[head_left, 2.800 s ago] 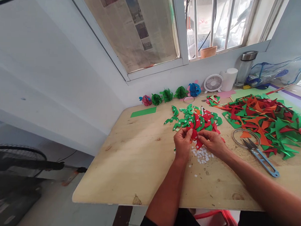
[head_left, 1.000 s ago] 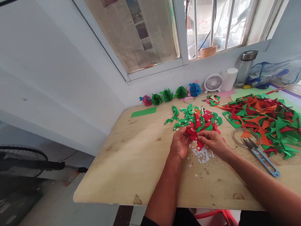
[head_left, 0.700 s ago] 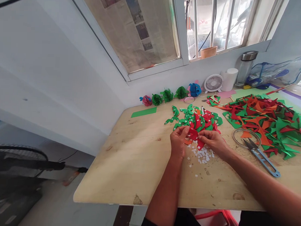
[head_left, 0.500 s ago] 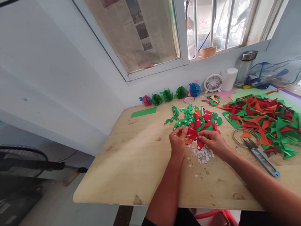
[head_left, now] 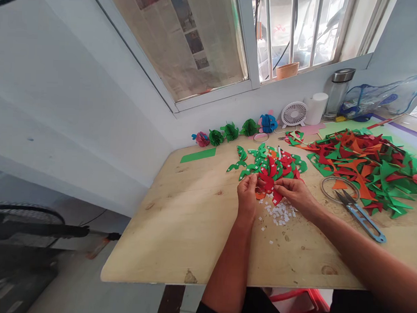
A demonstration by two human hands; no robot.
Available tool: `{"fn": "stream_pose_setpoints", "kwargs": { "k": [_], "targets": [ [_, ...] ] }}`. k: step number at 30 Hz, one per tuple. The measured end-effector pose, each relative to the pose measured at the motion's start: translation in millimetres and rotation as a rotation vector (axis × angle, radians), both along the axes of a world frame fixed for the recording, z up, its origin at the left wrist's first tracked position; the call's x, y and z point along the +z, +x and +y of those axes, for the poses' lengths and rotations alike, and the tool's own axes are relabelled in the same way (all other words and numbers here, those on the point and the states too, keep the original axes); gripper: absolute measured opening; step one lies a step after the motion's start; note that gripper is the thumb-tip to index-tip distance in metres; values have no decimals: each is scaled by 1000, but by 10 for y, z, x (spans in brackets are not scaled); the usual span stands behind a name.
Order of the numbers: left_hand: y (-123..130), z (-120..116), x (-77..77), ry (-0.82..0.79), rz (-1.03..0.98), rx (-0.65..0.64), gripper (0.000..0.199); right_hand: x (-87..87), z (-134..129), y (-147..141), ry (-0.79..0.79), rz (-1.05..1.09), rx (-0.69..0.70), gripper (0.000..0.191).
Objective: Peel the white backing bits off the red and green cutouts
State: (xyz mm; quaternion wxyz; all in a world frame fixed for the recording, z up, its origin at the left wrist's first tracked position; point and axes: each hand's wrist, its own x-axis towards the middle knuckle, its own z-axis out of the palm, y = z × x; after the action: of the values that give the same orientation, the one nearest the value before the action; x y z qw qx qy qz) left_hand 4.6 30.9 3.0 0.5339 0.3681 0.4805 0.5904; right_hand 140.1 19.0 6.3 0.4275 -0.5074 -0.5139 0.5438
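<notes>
A red paper cutout (head_left: 266, 183) is between my two hands, just above the table. My left hand (head_left: 247, 194) pinches its left side between thumb and fingers. On its right edge are the closed fingertips of my right hand (head_left: 296, 194); whether they also hold a tiny white square is too small to tell. Just beyond lies a heap of green and red paper cutouts (head_left: 262, 162), many bearing small white squares. Below my fingers, many loose white squares (head_left: 282, 215) are scattered on the wood, near an orange cutout (head_left: 260, 195).
Right of my hands lie blue-handled thread snips (head_left: 363, 217), a tape ring (head_left: 340, 190) and a big pile of paper scraps (head_left: 365, 166). Along the wall stand folded paper figures (head_left: 231, 131), a small white fan (head_left: 294, 114) and a glass bottle (head_left: 337, 95).
My left hand has shifted slightly right, and the red cutout has turned a little between my fingers. The right hand stays at its edge. The whole view has moved slightly.
</notes>
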Motion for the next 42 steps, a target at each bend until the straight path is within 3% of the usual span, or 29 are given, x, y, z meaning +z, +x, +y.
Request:
{"fn": "stream_pose_setpoints", "kwargs": {
  "k": [5, 15, 21, 28, 34, 42],
  "targets": [
    [23, -27, -4, -67, 7, -164, 28, 9, 16, 26, 14, 7, -52, 34],
    [23, -50, -30, -157, -127, -241, 28, 12, 8, 21, 54, 16, -45, 30],
    [53, -53, -17, -144, -111, -153, 27, -33, 28, 27, 110, -35, -53, 31],
    [107, -61, 41, -5, -56, 19, 22, -56, 24, 81, 390, -342, -265, 20],
    [116, -60, 28, 9, -20, 10, 21, -70, -19, 36, 446, -454, -128, 14],
    [127, -44, -42, 4, -32, -22, 21, -105, -2, 41, 412, -479, -97, 13]
  ]
}}
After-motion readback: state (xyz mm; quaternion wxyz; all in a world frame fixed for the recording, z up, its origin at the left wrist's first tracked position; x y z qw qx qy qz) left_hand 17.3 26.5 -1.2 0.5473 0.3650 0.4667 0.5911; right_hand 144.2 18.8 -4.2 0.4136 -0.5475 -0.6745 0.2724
